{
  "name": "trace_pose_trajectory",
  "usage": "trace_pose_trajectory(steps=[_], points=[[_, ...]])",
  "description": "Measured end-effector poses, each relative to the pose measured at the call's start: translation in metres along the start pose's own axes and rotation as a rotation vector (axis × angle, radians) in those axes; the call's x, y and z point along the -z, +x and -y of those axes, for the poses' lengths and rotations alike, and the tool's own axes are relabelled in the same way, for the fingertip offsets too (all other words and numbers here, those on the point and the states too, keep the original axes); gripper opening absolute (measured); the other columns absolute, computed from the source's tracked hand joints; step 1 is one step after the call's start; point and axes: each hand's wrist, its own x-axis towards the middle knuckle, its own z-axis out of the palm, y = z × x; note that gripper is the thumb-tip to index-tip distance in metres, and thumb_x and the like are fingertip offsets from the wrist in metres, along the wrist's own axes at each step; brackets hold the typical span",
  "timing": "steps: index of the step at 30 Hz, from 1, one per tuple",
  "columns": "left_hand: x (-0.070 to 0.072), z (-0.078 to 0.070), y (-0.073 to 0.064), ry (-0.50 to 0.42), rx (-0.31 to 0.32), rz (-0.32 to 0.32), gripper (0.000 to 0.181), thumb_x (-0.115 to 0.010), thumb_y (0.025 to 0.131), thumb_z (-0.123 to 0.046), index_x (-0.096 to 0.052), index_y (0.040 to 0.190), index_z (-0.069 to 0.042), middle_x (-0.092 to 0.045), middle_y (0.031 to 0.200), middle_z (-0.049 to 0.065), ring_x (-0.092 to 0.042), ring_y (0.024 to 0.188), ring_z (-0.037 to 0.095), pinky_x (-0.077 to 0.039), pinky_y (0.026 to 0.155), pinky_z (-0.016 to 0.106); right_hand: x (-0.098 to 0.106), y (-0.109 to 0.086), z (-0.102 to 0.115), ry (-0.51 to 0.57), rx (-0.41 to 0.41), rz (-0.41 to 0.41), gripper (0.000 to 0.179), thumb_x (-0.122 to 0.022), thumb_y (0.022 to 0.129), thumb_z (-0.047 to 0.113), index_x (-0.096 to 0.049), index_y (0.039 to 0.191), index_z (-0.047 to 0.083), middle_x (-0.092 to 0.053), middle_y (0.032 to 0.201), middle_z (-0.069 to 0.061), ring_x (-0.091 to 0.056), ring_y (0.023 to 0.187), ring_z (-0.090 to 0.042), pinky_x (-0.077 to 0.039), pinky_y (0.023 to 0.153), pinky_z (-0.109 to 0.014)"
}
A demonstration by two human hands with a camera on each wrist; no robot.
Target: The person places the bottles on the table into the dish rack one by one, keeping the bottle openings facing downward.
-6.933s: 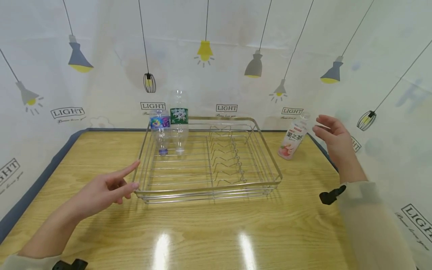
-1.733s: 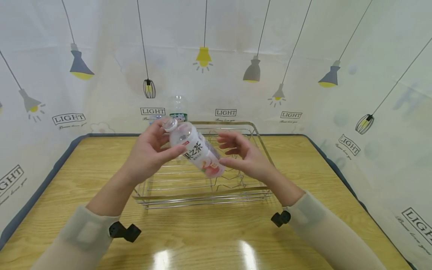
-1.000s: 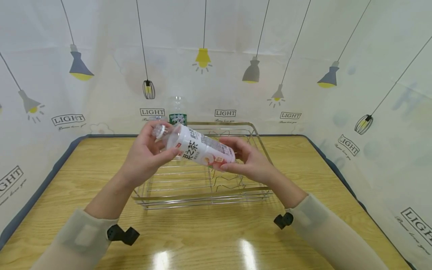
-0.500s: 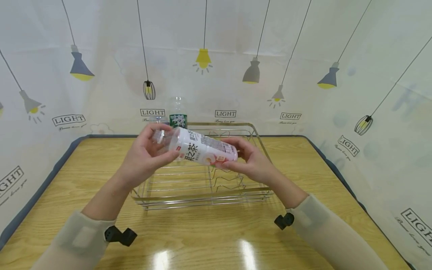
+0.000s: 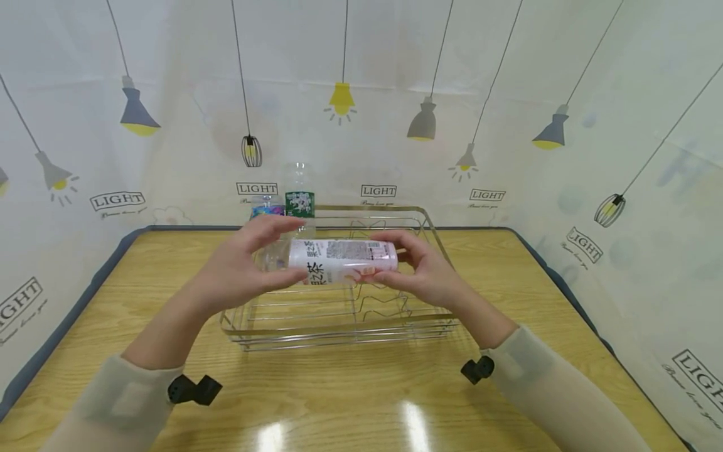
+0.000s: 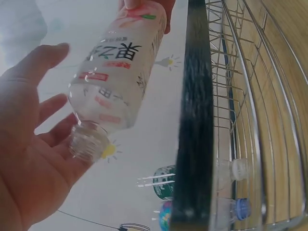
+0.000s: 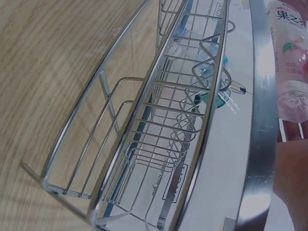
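A clear drink bottle [image 5: 344, 259] with a white and pink peach label lies nearly level above the wire dish rack [image 5: 344, 329]. My right hand [image 5: 423, 269] holds its base between thumb and fingers. Around the neck end, my left hand [image 5: 240, 267] is spread, thumb and fingers well apart; in the left wrist view the clear neck [image 6: 90, 142] passes in front of the fingers. Two empty bottles stand neck down at the rack's left back: one with a green label [image 5: 300, 204], one with a blue and purple label [image 5: 267, 207], partly hidden by my left hand.
The rack's right half carries a row of zigzag wire dividers [image 5: 384, 304]. Its raised metal rim [image 7: 263, 120] crosses both wrist views. Behind the wooden table [image 5: 339, 395] hangs a curtain [image 5: 384, 144] printed with lamps.
The peach bottle, earlier on the table right of the rack, is now held over it. Lately it has turned level, and my left fingers have spread away from its neck.
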Motion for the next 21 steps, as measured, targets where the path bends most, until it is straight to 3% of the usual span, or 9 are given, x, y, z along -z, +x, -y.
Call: trace_pose_trajectory(steps=[4, 12, 17, 21], points=[[-0.005, -0.004, 0.007, 0.13, -0.048, 0.076, 0.074, -0.095, 0.089, -0.03, -0.062, 0.156, -0.023, -0.057, 0.161, 0.004, -0.055, 0.143, 0.033, -0.053, 0.109, 0.063, 0.0, 0.0, 0.003, -0.039, 0.012, 0.001, 0.067, -0.086, 0.094, 0.006, -0.059, 0.154, 0.01, -0.059, 0.148, -0.013, -0.066, 0.118, -0.033, -0.065, 0.086, -0.035], [-0.017, -0.009, 0.013, 0.213, -0.11, 0.139, 0.067, -0.094, 0.089, -0.028, -0.068, 0.151, -0.019, -0.068, 0.145, 0.007, -0.065, 0.124, 0.03, -0.056, 0.1, 0.053, -0.004, -0.001, 0.008, -0.103, 0.065, 0.025, 0.066, -0.088, 0.091, 0.007, -0.062, 0.151, 0.013, -0.059, 0.154, -0.008, -0.065, 0.126, -0.035, -0.06, 0.1, -0.042], [-0.022, -0.01, 0.014, 0.281, -0.081, 0.156, 0.07, -0.095, 0.086, -0.028, -0.069, 0.15, -0.017, -0.07, 0.141, 0.009, -0.067, 0.117, 0.028, -0.058, 0.095, 0.048, -0.005, 0.001, 0.009, -0.129, 0.119, 0.04, 0.065, -0.087, 0.091, 0.007, -0.062, 0.15, 0.011, -0.06, 0.155, -0.007, -0.06, 0.133, -0.032, -0.054, 0.111, -0.045], [-0.024, -0.01, 0.014, 0.296, -0.051, 0.166, 0.074, -0.096, 0.085, -0.029, -0.067, 0.152, -0.017, -0.068, 0.145, 0.009, -0.067, 0.116, 0.027, -0.059, 0.092, 0.044, -0.005, 0.002, 0.011, -0.144, 0.126, 0.047, 0.064, -0.087, 0.091, 0.008, -0.062, 0.15, 0.013, -0.061, 0.154, -0.007, -0.061, 0.132, -0.029, -0.054, 0.111, -0.047]])
